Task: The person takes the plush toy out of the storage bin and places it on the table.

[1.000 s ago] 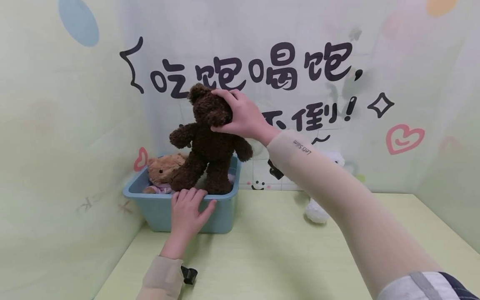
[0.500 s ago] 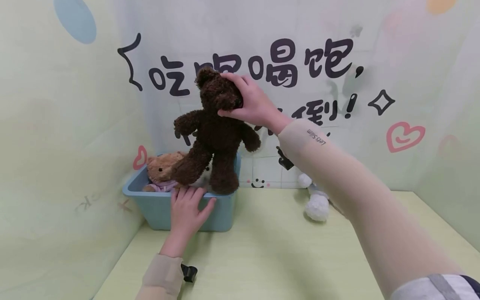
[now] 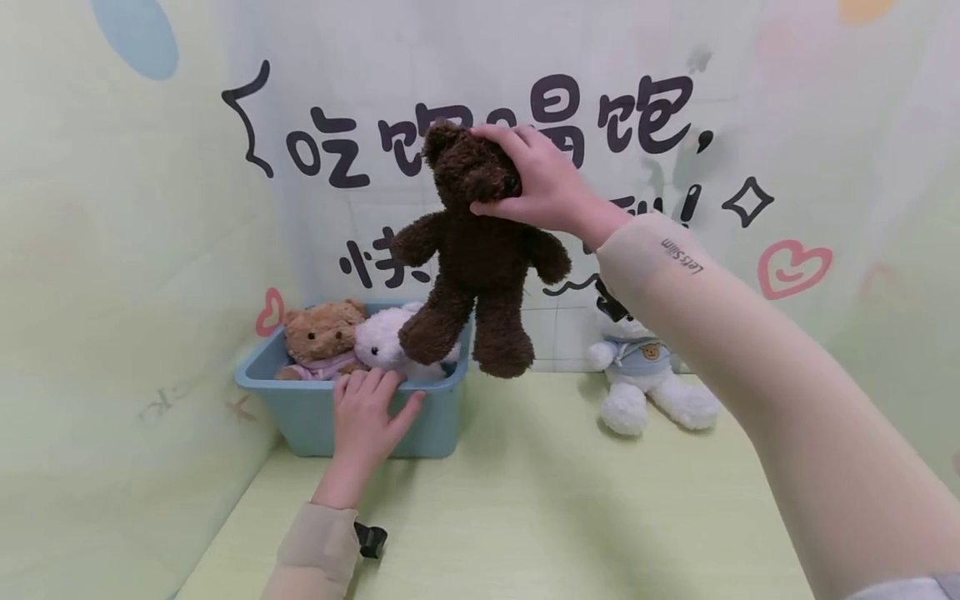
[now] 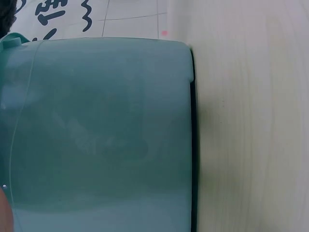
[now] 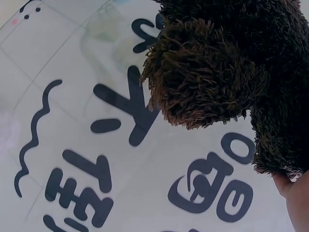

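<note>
A dark brown teddy bear (image 3: 483,258) hangs upright in the air, its legs dangling just right of the blue plastic bin (image 3: 435,425). My right hand (image 3: 551,183) grips it by the head from the side, thumb under the muzzle. In the right wrist view, the bear's shaggy fur (image 5: 203,72) fills the upper right, with part of the hand (image 5: 299,203) below. My left hand (image 3: 367,417) holds the bin's front rim, fingers hooked over it and thumb along the outer wall. The left wrist view shows mostly the bin's wall (image 4: 101,125).
Inside the bin sit a tan teddy bear (image 3: 322,333) and a white plush toy (image 3: 382,337). A white plush bear in a blue top (image 3: 637,358) sits against the printed backdrop (image 3: 465,50), partly behind my right forearm. The pale tabletop (image 3: 525,508) spreads in front.
My right hand has lifted the brown teddy bear up and to the right, out of the bin. The white plush toys now show more. My left hand stays on the rim.
</note>
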Motion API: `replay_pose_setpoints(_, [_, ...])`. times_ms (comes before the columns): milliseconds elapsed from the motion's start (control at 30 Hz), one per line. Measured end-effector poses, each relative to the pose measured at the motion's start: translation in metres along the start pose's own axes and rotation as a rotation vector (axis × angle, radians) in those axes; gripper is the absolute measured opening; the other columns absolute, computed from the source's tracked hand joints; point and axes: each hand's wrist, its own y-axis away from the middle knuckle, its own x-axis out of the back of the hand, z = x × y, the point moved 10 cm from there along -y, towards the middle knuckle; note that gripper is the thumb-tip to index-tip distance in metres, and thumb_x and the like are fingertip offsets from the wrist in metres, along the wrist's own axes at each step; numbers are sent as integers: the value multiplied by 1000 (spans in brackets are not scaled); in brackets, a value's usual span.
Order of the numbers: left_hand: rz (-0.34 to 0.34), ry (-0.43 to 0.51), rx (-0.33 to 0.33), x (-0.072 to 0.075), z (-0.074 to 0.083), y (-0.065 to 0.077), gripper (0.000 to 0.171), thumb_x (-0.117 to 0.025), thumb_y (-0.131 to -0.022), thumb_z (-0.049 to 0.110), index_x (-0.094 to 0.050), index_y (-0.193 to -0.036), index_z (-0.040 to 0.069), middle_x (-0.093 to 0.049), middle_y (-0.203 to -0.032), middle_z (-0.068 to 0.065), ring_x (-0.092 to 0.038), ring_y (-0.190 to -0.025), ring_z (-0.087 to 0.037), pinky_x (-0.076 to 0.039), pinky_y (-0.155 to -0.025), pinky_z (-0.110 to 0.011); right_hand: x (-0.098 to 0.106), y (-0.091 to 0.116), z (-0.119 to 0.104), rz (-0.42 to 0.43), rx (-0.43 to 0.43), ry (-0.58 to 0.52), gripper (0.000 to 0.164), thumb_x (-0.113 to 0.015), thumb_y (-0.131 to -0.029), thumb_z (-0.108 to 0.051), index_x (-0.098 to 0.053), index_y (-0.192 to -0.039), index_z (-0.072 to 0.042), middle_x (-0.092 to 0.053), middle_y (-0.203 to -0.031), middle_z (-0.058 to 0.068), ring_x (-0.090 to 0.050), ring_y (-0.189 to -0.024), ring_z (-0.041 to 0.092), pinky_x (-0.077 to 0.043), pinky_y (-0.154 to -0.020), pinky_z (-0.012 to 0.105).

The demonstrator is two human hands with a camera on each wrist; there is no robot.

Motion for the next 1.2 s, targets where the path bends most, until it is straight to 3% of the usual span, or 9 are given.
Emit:
replay_pose_setpoints(267, [-48, -19, 20, -3, -6, 3, 33, -53, -79, 46, -59, -87, 15, -54, -79, -3, -42, -72, -27, -26, -78, -47, 10, 10, 10, -21, -5, 45, 80, -62, -65, -62, -27, -134, -38, -37, -126, 5, -39, -114, 22, -32, -91, 43])
replay_pose_setpoints(600, [-54, -23, 22, 0, -8, 4, 36, -52, -80, 47, -60, -89, 13, -55, -82, -4, -42, -74, -28, -25, -79, -47, 9, 21, 16, -6, 87, 133, 79, -62, -66, -60, -31, -133, -32, -41, -121, 9, -41, -110, 23, -33, -89, 42])
replay_pose_setpoints(900, [-67, -24, 19, -4, -7, 6, 36, -51, -81, 47, -60, -90, 14, -55, -82, -4, -43, -74, -27, -25, -79, -46, -13, 38, 30, -5, 121, 185, 80, -63, -67, -58, -31, -134, -29, -43, -115, 13, -44, -101, 28, -34, -85, 45])
replay_pose_setpoints(1200, [-48, -20, -2, -4, -1, 4, 36, -51, -81, 47, -60, -89, 14, -54, -80, -3, -43, -74, -27, -26, -79, -46, -33, 58, 38, -6, 139, 237, 84, -63, -68, -57, -25, -136, -26, -40, -118, 13, -40, -107, 31, -30, -87, 48])
